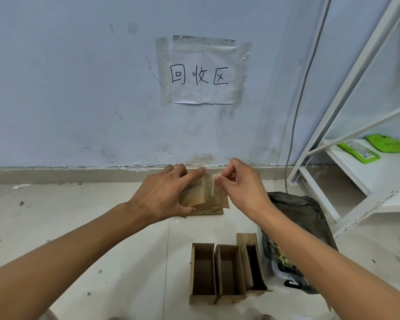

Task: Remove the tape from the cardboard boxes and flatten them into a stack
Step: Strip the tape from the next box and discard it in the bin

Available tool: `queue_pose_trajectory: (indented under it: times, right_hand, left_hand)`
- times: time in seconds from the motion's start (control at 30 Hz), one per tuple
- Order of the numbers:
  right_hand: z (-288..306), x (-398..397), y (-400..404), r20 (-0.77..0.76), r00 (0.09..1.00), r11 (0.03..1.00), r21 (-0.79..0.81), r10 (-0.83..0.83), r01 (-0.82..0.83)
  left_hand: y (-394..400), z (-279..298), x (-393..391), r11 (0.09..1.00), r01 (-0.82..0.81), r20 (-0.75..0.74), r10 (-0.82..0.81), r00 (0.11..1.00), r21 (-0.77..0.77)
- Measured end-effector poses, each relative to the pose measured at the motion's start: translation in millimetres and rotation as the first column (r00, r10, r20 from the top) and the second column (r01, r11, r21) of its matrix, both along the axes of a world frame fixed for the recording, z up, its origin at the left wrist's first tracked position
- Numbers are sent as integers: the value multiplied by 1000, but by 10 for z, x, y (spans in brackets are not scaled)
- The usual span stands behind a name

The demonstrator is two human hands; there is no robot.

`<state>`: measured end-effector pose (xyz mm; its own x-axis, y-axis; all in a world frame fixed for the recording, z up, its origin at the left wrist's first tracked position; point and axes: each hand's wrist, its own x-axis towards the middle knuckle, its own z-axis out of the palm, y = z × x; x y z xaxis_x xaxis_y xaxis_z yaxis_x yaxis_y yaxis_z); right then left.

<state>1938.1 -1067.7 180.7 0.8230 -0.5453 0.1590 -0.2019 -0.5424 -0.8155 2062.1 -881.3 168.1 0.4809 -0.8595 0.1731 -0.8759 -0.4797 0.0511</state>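
My left hand (162, 192) grips a small brown cardboard box (199, 197) held up in front of the wall base. My right hand (238, 183) pinches a strip of clear tape (214, 184) that is partly peeled off the box's top. Under the held box, a flattened piece of cardboard (211, 211) lies on the floor. Nearer to me, three open cardboard boxes (226, 271) stand side by side on the tiles, their flaps up.
A black rubbish bag (303, 215) with a plastic container in it sits right of the open boxes. A white metal shelf rack (356, 158) stands at the right, holding green packets (360, 151). A taped paper sign (202, 72) hangs on the wall ahead.
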Motion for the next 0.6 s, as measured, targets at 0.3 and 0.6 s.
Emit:
queue_pose_trajectory:
  times: [0.3,0.6]
  right_hand:
    - [42,-25,-64,18,995,837,540,98,-92]
    - [-13,28,-9,-182,983,997,80,0,14]
  left_hand:
    - [-12,78,1,1000,-2,34,2,999,-14]
    - [-109,53,-27,1000,12,94,-12,995,2]
